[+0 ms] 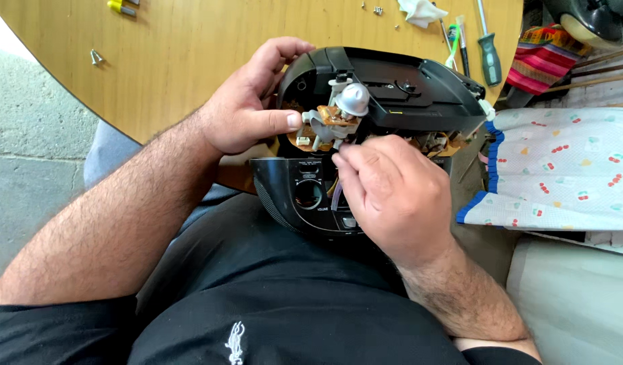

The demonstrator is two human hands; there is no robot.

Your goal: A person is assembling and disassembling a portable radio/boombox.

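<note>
Far left on the round wooden table [176, 54] lie two loose screws [96, 57], and near the top edge sits a small yellow bit [115, 6]. The left hand [247, 108] grips the left end of an opened black portable player [386, 88], fingers curled over its upper shell and the thumb pressed flat toward the exposed inner mechanism; the hand is closed on the casing. That mechanism, a grey plastic assembly with a silver dome-shaped part [353, 99] and a brown circuit board [335, 116], sits in the gap between the player's raised upper half and its lower front panel [305, 192], which rests against the person's lap at the table's edge and shows a round knob recess. The right hand [392, 192] lies over the front panel, its fingertips [344, 160] drawn together just below the mechanism; what they pinch, if anything, cannot be made out. Further right on the table are a crumpled white cloth [419, 10], a green-handled brush [453, 40] and a dark-handled screwdriver [488, 57]. Beyond the table hangs a white cloth with a blue border [561, 169].
</note>
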